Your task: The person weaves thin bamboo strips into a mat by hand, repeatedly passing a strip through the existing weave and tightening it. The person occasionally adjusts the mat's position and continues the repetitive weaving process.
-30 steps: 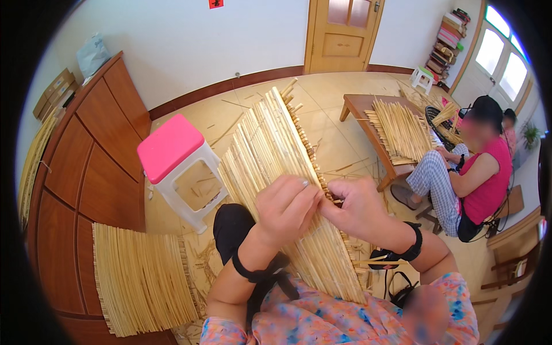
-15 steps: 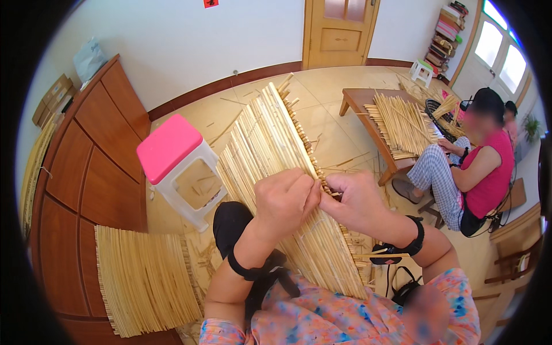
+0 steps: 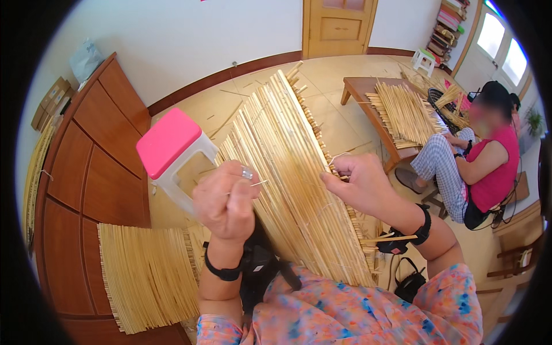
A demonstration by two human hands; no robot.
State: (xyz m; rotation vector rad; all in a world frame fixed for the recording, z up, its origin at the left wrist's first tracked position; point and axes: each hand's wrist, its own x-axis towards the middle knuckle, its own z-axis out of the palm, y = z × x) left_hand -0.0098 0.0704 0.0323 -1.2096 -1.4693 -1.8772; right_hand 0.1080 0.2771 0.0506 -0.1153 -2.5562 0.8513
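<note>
A mat of straw-coloured stalks (image 3: 282,172) lies slanted across my lap, its stalk ends uneven along both sides. My left hand (image 3: 227,201) is closed in a fist above the mat's left side, a shiny metal band on one finger. From that fist pokes a thin pale strand (image 3: 260,183); whether it is thread or a needle I cannot tell. At the mat's right edge my right hand (image 3: 362,181) pinches the rim between thumb and fingers, and a fine pale thread (image 3: 340,154) loops beside its fingertips. Both wrists wear black bands.
Left of the mat is a pink-topped white stool (image 3: 172,144). A second stalk mat (image 3: 146,276) leans by the brown cabinet (image 3: 109,149). To the right, a co-worker in a pink top (image 3: 489,161) sits by a low wooden table (image 3: 359,89) bearing bundled stalks. Loose stalks litter the floor.
My left hand has drawn away from the mat's right edge, leftward and slightly down, with the thin strand. My right hand stays near the edge, shifted a little right.
</note>
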